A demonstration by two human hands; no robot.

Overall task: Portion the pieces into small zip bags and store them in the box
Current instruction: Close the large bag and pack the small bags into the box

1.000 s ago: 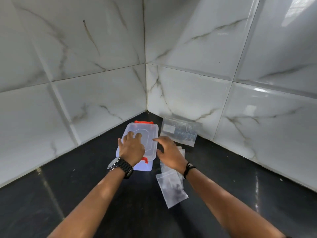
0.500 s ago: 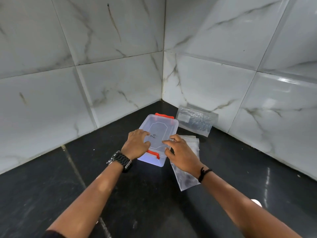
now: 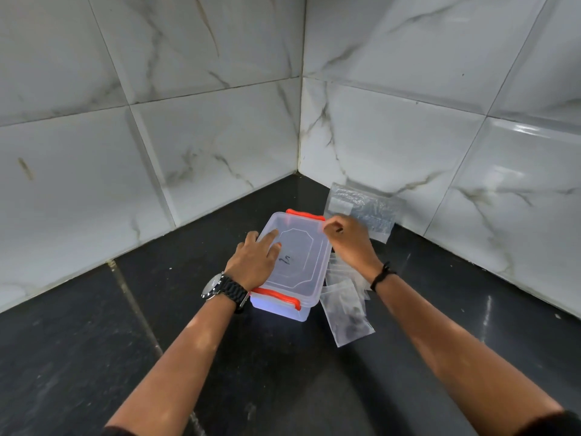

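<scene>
On the black counter (image 3: pixel 94 357), left hand (image 3: pixel 254 265) presses the box (image 3: pixel 298 262) flat-fingered; right hand (image 3: pixel 350 243) pinches its far corner.

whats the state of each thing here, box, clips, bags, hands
box: lid on, standing on the counter
near clip: down
far clip: right hand's fingers at it
small bags: lying in a loose pile right of the box
big bag: leaning on the wall
left hand: flat on the lid
right hand: fingers curled at the lid's far corner
</scene>
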